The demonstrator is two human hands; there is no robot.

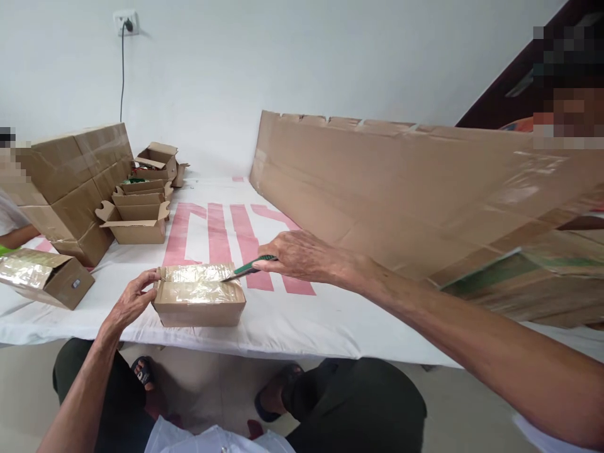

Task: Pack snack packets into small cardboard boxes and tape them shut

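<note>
A small cardboard box [201,313] with shiny clear tape over its top lies near the table's front edge. My left hand [132,299] grips its left end, thumb and fingers against the side and top corner. In my right hand [299,255] is a green utility knife [250,267], fingers wrapped round the handle. The knife's tip meets the taped top near the right end, along the middle seam. How deep the blade goes I cannot tell.
Stacked cartons [70,182] stand at the left, beside opened small boxes [139,231]. Another taped box [47,277] lies left of my left hand. A large cardboard carton [377,182] fills the right side. The table has a white cloth [330,321] with red lettering. People sit at both sides.
</note>
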